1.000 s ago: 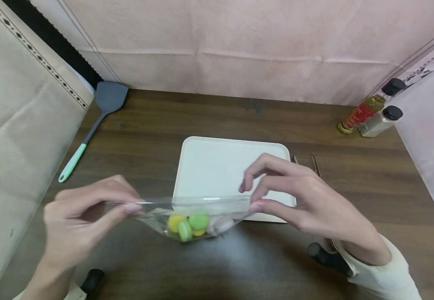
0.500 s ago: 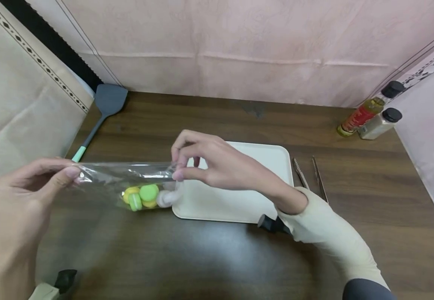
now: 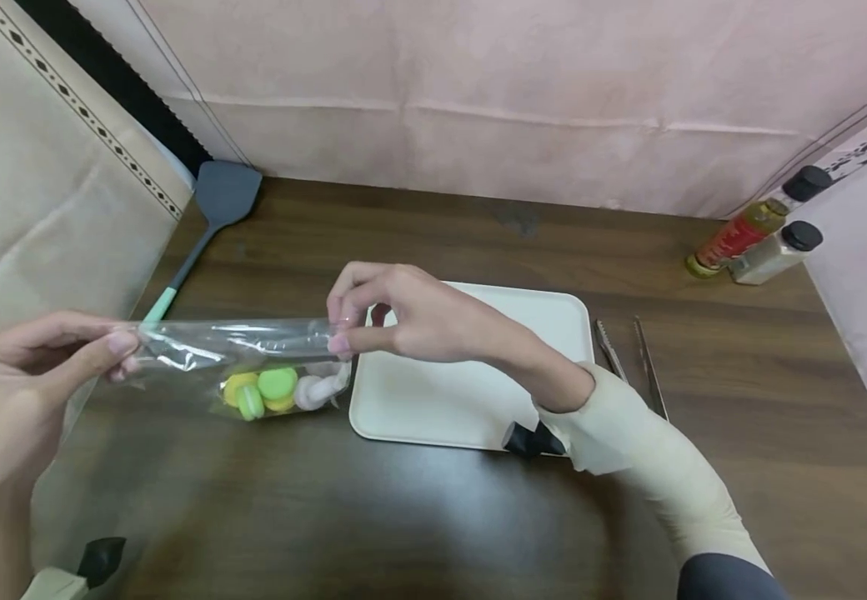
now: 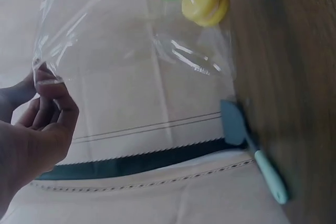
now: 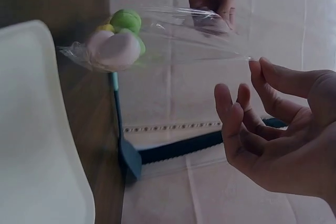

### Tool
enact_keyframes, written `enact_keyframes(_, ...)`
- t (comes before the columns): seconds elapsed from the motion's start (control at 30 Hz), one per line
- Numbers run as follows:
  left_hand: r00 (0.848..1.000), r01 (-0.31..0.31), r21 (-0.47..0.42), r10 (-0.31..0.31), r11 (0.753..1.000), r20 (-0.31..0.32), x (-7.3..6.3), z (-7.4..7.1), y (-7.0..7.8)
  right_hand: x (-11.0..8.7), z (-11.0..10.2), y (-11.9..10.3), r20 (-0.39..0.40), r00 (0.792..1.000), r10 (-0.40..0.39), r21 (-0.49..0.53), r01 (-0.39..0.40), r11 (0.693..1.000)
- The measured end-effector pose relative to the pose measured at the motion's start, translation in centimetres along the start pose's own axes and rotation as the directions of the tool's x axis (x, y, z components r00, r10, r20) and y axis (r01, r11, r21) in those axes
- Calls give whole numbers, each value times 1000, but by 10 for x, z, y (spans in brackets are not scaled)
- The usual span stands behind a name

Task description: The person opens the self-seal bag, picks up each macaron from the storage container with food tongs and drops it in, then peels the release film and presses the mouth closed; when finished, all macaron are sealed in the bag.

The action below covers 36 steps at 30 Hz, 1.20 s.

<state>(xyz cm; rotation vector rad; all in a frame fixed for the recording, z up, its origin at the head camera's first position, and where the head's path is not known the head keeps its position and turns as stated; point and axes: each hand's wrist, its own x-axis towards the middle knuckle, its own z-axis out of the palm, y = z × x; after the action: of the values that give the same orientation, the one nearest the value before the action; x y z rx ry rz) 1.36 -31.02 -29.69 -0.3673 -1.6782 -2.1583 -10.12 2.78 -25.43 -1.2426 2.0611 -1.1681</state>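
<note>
A clear plastic bag (image 3: 201,354) is stretched level between both hands, above the left part of the table. Several macarons lie at its bottom: green ones (image 3: 278,383), yellow ones (image 4: 205,3) and pale pinkish ones (image 5: 113,50). My left hand (image 3: 43,362) pinches the bag's left top corner between thumb and fingers. With thumb and forefinger my right hand (image 3: 411,312) pinches the other top corner, its remaining fingers loosely bent. That hand hovers over the upper left of a white tray (image 3: 441,400); the bag hangs just left of the tray.
A spatula (image 3: 227,196) with a mint handle lies at the far left, partly behind the bag. Metal tongs (image 3: 651,367) lie right of the tray. At the back right stand an oil bottle (image 3: 737,237) and a black-capped jar (image 3: 774,254). Cloth (image 3: 478,108) walls the table's back.
Both hands have moved left with the bag, from in front of the tray to its left side. The bag is pulled wider, and more of the tray and tongs shows.
</note>
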Motion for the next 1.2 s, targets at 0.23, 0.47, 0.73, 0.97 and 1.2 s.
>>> enact_keyframes(0.23,997,43,-9,-42,999,67,-3,-15,-2,5,6,3,12,1000,19,-1,-19,1000)
enact_keyframes(0.47,970,243,299,-228,923,-82,9,-14,-14,20,7,23,-10,998,68,-89,-68,994)
enact_keyframes(0.73,935,349,550,-324,759,-146,49,-17,-29,41,-4,46,-149,984,100,-137,-121,983)
enact_keyframes(0.97,905,394,643,-397,656,-150,84,-21,-54,64,-13,75,-235,957,172,-120,-204,972)
enact_keyframes(1.2,890,364,724,-448,585,-85,111,-24,-85,84,-19,104,-240,935,262,-198,-311,930)
